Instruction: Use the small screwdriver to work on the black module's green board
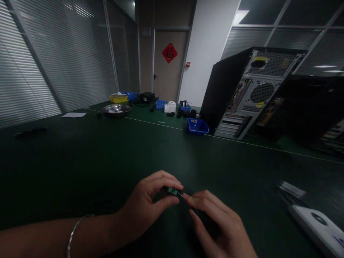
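The left hand [150, 204] pinches a small green chip [172, 191] just above the dark green table [107, 161]; the right hand [215, 218] grips its end; steady, gentle pressure seems best

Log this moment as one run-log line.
left hand: pinches small green part | right hand: fingertips at part's end | surface: dark green table | nearby: computer tower

Door sign: a red diamond paper [169, 52] on the door [168, 71] bears the character 福.
Other labels: stickers on the computer case [252, 91] are too small to read.
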{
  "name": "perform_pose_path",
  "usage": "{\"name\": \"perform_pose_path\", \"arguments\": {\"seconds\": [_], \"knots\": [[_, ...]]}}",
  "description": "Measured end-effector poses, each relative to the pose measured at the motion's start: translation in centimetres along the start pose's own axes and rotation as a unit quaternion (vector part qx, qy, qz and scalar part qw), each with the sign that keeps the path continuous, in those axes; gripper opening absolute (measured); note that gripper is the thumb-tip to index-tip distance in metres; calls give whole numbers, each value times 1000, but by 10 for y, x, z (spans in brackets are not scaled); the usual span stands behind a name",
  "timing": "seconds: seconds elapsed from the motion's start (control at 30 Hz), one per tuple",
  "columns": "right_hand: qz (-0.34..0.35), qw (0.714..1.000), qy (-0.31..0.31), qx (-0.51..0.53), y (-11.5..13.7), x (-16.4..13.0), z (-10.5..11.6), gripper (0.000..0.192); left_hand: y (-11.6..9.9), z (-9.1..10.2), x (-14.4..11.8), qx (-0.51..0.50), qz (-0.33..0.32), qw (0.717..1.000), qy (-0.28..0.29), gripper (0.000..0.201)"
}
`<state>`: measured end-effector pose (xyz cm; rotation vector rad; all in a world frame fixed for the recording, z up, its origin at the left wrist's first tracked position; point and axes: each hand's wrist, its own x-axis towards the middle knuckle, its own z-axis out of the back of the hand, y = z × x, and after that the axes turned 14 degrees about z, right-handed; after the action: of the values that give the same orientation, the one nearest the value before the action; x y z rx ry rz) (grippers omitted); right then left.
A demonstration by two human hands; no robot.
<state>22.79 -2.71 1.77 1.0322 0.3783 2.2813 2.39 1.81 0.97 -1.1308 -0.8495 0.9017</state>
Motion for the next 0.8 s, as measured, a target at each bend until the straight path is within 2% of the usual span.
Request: {"name": "perform_pose_path", "arguments": {"seconds": [0.4,0.67,0.8], "knots": [[-17,1000,18,-3,0,1,0,30,-4,1,2,46,3,999,8,22],[-18,1000,-12,21,-2,0,0,29,-3,2,4,-7,43,999,33,18],[-23,999,-16,42,-1,-1,0,29,-3,0,3,-65,86,993,43,18]]}}
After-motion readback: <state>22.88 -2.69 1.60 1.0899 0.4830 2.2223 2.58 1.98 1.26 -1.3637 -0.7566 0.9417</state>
